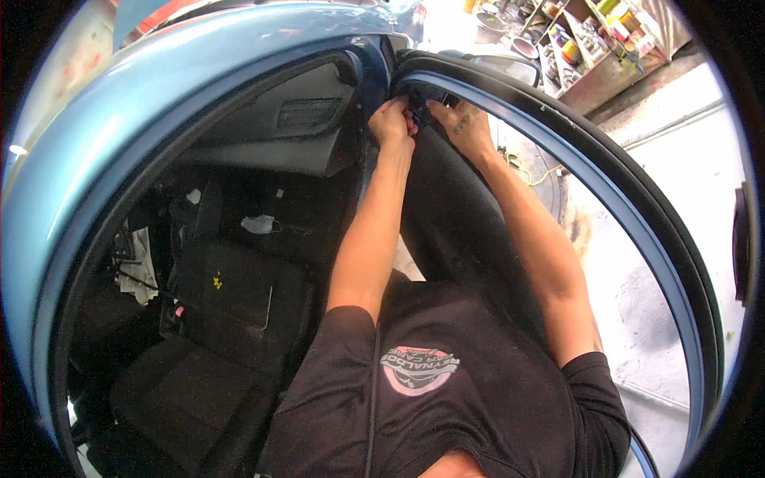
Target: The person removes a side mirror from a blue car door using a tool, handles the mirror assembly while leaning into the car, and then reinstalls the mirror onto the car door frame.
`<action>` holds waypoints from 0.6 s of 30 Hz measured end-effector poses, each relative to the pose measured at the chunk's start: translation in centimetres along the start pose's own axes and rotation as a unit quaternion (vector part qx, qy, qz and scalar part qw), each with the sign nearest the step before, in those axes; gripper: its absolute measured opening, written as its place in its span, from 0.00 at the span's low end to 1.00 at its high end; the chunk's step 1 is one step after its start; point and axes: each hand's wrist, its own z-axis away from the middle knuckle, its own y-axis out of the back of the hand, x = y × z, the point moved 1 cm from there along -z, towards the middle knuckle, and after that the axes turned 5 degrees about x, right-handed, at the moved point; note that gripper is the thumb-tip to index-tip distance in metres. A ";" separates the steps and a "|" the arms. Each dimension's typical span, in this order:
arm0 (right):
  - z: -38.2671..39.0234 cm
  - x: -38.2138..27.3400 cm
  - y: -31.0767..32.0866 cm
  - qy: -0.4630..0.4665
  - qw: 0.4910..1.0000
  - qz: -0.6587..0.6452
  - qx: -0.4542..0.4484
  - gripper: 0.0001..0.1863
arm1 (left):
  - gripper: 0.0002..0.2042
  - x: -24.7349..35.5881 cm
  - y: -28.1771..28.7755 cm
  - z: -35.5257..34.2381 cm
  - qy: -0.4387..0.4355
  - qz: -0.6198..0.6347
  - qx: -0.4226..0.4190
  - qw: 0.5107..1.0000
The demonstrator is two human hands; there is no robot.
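Note:
Both my arms reach forward to the front corner of an open car door (pixel 486 199), beside the hinge side of the blue car body. My left hand (pixel 390 123) has its fingers curled in and pinched together there; what they grip, if anything, is too dark to make out. Close by, my right hand (pixel 466 127) is bent round a small dark part (pixel 420 106) in the corner of the door's window frame (pixel 550 111), its thumb pressing toward my left hand. Behind the window frame the black side mirror (pixel 510 70) shows in part.
On the left are the car's dark seat (pixel 199 382) and dashboard (pixel 279 147). A yellow bit (pixel 217 280), a thin metal rod (pixel 268 309) and a pale crumpled piece (pixel 260 224) lie inside. Shelves with cans (pixel 586 52) stand beyond the door, with a yellow cord (pixel 522 169) on the floor.

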 end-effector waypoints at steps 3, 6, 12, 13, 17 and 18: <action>0.1 0.4 -0.4 0.032 0.999 0.014 0.013 0.20 | 0.07 0.2 0.2 0.1 -0.006 -0.004 0.004 1.000; 0.1 0.4 -0.4 0.068 0.997 0.034 0.034 0.19 | 0.08 0.4 -0.3 0.3 -0.023 -0.043 0.018 0.999; -0.1 0.5 -0.7 0.037 0.999 0.031 0.003 0.19 | 0.07 1.2 0.4 -0.2 -0.024 -0.102 0.000 0.994; -0.2 0.1 -0.3 0.014 1.000 0.005 -0.004 0.19 | 0.06 1.1 0.1 0.1 -0.026 -0.097 0.000 0.995; -0.2 1.0 -0.6 0.076 0.996 0.044 0.032 0.18 | 0.05 0.3 -0.1 0.5 -0.017 -0.053 -0.007 0.998; -0.2 0.7 -0.5 0.040 0.999 0.024 0.022 0.18 | 0.04 0.1 0.2 0.3 -0.010 -0.036 -0.011 0.999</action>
